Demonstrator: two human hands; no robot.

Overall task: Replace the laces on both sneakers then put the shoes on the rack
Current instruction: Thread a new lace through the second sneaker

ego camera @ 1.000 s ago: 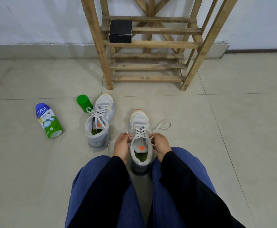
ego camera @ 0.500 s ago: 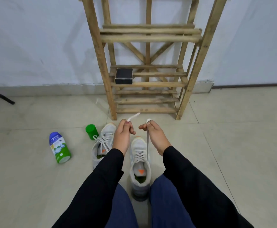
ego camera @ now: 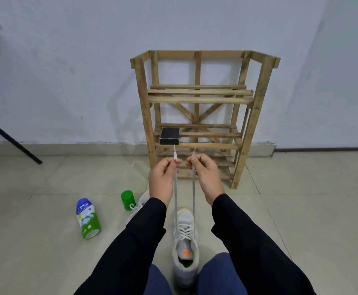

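The first sneaker (ego camera: 185,252) stands on the floor (ego camera: 301,209) between the person's knees, with its toe toward 12 o'clock. Its lace (ego camera: 175,201) is crossed through the eyelets, and both ends rise straight and tight from the top eyelets. The left hand (ego camera: 163,177) pinches the left end between thumb and fingers, and the right hand (ego camera: 205,177) pinches the right end in the same way. The two hands are lifted side by side, near each other but apart, and the lace tips stick up above the fingers. The second sneaker (ego camera: 138,204) is at 10 o'clock from the first one, mostly hidden behind the left sleeve (ego camera: 135,241), so only its toe part is seen. Just beside this toe, at 9 o'clock from it, stands a green cup (ego camera: 128,200). Farther toward 9 o'clock a bottle (ego camera: 88,219) lies on its side. At 12 o'clock a wooden rack (ego camera: 197,99) stands against the wall, and a black box (ego camera: 170,136) sits on the left end of one lower shelf. At 10 o'clock, near the wall, a dark tripod leg (ego camera: 9,138) touches the floor.
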